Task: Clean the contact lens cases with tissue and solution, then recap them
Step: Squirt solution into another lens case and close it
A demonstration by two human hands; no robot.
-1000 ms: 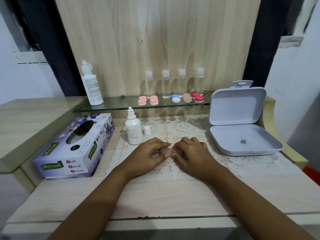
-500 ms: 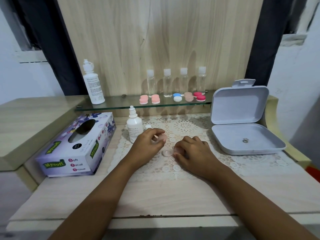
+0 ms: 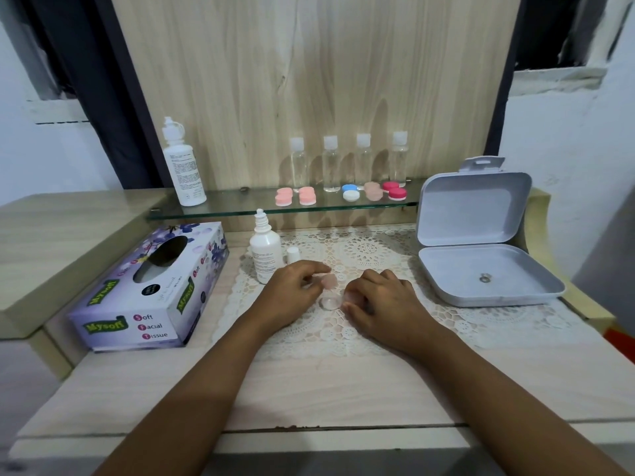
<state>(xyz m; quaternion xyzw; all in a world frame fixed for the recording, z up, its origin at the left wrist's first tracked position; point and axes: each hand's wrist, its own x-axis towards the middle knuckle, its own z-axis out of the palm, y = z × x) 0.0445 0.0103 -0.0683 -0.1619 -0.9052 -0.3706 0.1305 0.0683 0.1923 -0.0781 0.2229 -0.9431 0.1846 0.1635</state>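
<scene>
Pink cap off, lens case open mid-frame
The left hand pinches the pink cap just above; the right hand curls over the lens case on the bench. A slack pinch could drop it, or the left wrist could tip the uncapped solution bottle

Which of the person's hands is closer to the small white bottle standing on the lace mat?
Left. The left hand, pinching a pink cap, sits just right of the small white bottle; the right hand, holding the lens case, lies farther right.
</scene>
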